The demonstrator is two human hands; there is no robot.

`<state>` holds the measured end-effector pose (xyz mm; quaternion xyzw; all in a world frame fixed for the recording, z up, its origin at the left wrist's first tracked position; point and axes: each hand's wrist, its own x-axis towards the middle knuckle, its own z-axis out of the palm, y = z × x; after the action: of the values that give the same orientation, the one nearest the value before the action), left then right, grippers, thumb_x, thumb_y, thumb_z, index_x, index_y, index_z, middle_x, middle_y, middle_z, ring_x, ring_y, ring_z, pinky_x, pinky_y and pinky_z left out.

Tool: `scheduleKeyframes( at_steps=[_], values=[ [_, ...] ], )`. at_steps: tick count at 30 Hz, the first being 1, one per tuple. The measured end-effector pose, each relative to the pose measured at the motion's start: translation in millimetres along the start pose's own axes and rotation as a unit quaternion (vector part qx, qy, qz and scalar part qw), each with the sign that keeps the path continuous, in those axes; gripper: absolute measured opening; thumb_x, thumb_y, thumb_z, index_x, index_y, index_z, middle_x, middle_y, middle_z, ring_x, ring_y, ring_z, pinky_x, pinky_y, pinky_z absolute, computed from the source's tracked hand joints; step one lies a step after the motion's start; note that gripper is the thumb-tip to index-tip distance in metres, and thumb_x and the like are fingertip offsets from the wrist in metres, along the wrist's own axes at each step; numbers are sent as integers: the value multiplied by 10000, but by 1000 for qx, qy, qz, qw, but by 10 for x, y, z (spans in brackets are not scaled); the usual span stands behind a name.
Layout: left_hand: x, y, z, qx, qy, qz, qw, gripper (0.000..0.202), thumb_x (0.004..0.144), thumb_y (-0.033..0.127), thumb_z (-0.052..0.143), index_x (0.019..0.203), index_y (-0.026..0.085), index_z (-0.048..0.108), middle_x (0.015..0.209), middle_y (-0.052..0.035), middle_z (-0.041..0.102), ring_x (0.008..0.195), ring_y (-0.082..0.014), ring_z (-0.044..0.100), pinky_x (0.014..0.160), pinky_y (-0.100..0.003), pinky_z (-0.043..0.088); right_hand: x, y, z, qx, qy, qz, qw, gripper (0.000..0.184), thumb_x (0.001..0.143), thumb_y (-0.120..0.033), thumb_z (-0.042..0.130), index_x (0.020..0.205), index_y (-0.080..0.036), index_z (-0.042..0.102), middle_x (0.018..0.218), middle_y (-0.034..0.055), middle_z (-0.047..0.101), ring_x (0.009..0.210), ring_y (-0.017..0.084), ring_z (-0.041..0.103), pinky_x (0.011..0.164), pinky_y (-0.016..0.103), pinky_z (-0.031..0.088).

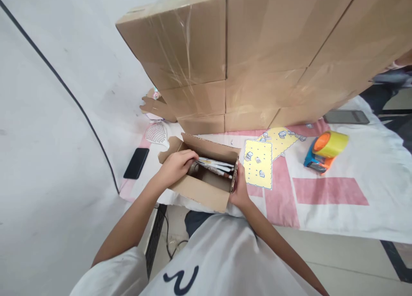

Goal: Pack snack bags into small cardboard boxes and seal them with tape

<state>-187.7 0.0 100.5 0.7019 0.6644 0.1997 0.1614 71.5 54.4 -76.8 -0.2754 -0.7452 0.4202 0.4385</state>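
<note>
An opened cardboard box (pixel 206 193) with its flaps up sits at the table's near edge, in front of my body. Several thin white printed packets (pixel 215 164) lie in it, lengthwise across the inside. My left hand (pixel 178 167) reaches over the box's left end, its fingers closed at the left tip of the packets. At the other end, my right hand (pixel 240 188) grips the box's right wall from outside, thumb near the rim. Just right of the box are yellow dotted sheets (pixel 258 164) with a scalloped edge.
Taped cardboard boxes (pixel 257 51) are stacked high behind the work area. A tape dispenser (pixel 325 152) with yellow tape stands at right, below a dark phone (pixel 346 116). At left lie a black phone (pixel 136 163) and a white perforated piece (pixel 156 134), beside the wall.
</note>
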Motion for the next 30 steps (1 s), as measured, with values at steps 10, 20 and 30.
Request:
scheduleKeyframes(
  at_steps=[10, 20, 30],
  values=[
    [-50, -60, -91, -89, 120, -68, 987, 150, 931, 243, 580, 944, 225, 728, 934, -20, 767, 842, -176, 719, 813, -301, 568, 53, -92, -54, 8, 13, -15, 1000, 1271, 685, -626, 841, 1661, -281, 104, 1605, 190, 307, 1520, 455, 326, 1227, 673, 324],
    [-5, 70, -83, -120, 150, -108, 975, 139, 917, 286, 621, 943, 222, 742, 937, -13, 769, 849, -168, 724, 843, -303, 578, 91, -115, -105, 12, -3, -7, 1000, 1246, 679, -667, 822, 1644, -282, 133, 1595, 189, 330, 1512, 453, 335, 1224, 660, 328],
    [-37, 41, 172, 5, 57, -88, 994, 230, 959, 194, 431, 969, 232, 658, 938, -40, 739, 890, -230, 681, 1002, -450, 535, 64, -93, -91, 0, 0, -12, 1000, 1282, 661, -719, 795, 1651, -284, 105, 1617, 169, 302, 1526, 424, 330, 1235, 620, 343]
  ],
)
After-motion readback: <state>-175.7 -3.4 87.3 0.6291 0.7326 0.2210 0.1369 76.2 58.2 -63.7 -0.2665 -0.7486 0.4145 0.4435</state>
